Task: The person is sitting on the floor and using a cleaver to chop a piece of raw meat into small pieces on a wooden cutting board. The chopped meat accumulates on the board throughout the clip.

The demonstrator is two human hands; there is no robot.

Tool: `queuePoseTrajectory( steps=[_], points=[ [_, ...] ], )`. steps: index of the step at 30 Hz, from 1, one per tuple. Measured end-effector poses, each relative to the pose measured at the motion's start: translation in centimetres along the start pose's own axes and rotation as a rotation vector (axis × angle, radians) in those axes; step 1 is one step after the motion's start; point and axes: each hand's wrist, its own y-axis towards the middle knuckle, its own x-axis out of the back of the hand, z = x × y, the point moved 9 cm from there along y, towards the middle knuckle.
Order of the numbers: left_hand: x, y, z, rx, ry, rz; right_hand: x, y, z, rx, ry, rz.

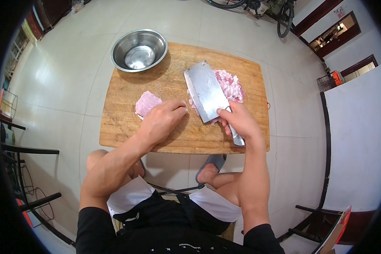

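Observation:
My right hand [240, 120] is wrapped round the handle of a cleaver [206, 91]. Its broad steel blade lies tilted flat over a pile of cut pink meat [229, 86], hiding part of it. To the left, my left hand [165, 120] hovers over or rests on the wooden board [173, 142], its fingers curled together; what they hold, if anything, is hidden. A larger piece of pink meat [147, 103] lies beside that hand on the board, partly covered by it.
A steel bowl [139, 51] stands at the board's far left corner, with nothing visible inside. Below the near edge are my knees and a grey slipper [216, 163]. A black-framed chair [31, 150] is at left, a white-topped table [362, 139] at right, a bicycle [285, 19] far back.

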Motion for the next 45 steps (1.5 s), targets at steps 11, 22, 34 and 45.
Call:
queuePoseTrajectory(
  steps=[11,22,34,45],
  points=[
    [0.3,0.0,-0.3,-0.031,0.036,0.025,-0.7,-9.6,4.9,0.233,-0.653,-0.321],
    [0.0,0.0,0.0,0.009,0.032,0.043,-3.9,-12.5,5.3,0.213,-0.778,-0.197],
    [-0.3,-0.1,0.5,0.047,0.009,0.078,-6.2,-8.3,6.0,0.232,-0.797,-0.109],
    [0.0,0.2,-0.2,-0.001,-0.007,0.034,-2.5,0.9,0.2,0.01,-0.111,-0.023]
  ],
)
